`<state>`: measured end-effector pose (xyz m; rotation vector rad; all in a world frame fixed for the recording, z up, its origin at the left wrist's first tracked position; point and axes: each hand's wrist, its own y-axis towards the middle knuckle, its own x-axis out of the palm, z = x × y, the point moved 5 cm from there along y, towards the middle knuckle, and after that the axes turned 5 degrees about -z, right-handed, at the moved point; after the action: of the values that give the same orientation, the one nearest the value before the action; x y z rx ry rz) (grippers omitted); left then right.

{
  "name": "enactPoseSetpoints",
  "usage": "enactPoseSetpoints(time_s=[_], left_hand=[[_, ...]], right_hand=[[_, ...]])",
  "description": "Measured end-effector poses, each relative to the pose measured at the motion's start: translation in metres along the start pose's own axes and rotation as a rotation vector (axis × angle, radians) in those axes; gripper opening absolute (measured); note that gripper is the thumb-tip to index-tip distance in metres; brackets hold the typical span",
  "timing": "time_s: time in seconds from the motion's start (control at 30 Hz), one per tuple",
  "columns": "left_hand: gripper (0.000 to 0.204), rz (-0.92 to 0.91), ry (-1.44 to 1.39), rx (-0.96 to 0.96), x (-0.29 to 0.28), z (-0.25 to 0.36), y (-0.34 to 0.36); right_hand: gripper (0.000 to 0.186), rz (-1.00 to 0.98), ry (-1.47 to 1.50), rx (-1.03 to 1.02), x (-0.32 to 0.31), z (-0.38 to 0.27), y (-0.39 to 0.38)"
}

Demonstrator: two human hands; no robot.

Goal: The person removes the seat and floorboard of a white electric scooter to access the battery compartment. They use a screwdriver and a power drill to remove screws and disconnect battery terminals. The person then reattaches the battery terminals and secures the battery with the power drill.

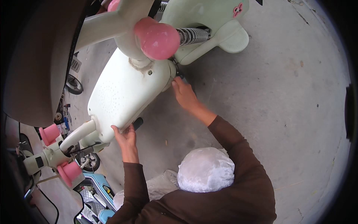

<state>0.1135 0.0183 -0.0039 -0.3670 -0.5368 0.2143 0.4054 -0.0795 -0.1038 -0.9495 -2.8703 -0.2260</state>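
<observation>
Half curled, the left hand (127, 142) meets the near edge of the panel (115, 86), thumb up on the rim, fingers against the side; whether it truly grips, I can't tell. And over to the right hand (185, 96): fingers bent at the panel's rear corner, right by a dark piece (180, 73), any hold there hidden from view.

Now the key line: the panel lies ahead of both hands, its long axis slanting from lower left up to upper right, so the left hand is nearer the front end, the right hand nearer the rear. It's a beauty, pale and smooth with rounded corners, a ring of small dots on its face, and oh, brownish grime around the post.

Farther out, a glossy pink knob (160, 40) bulges above the panel, a coiled spring (194, 36) just beside it. Down at lower left, two pink cups, this one nearest (69, 172), flank the front end, with a blue scooter (100, 188) below, and grey floor (276, 112) sweeping off right!
</observation>
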Motion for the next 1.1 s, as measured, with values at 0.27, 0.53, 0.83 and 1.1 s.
enactPoseSetpoints(time_s=[0.27,0.53,0.83,1.1], left_hand=[[0.074,-0.217,-0.06,-0.058,0.035,-0.03,-0.028],[0.07,-0.184,0.197,0.029,0.037,-0.024,-0.021],[0.075,-0.1,-0.063,-0.02,0.041,-0.044,-0.024],[0.08,-0.191,-0.015,-0.093,0.028,-0.05,-0.012]], right_hand=[[0.026,-0.124,0.227,0.152,-0.001,-0.002,0.002],[0.027,-0.354,-0.195,0.122,-0.041,-0.027,0.018],[0.026,-0.1,-0.022,-0.104,-0.017,0.005,0.013],[0.025,0.019,0.119,-0.017,0.008,0.02,0.004]])
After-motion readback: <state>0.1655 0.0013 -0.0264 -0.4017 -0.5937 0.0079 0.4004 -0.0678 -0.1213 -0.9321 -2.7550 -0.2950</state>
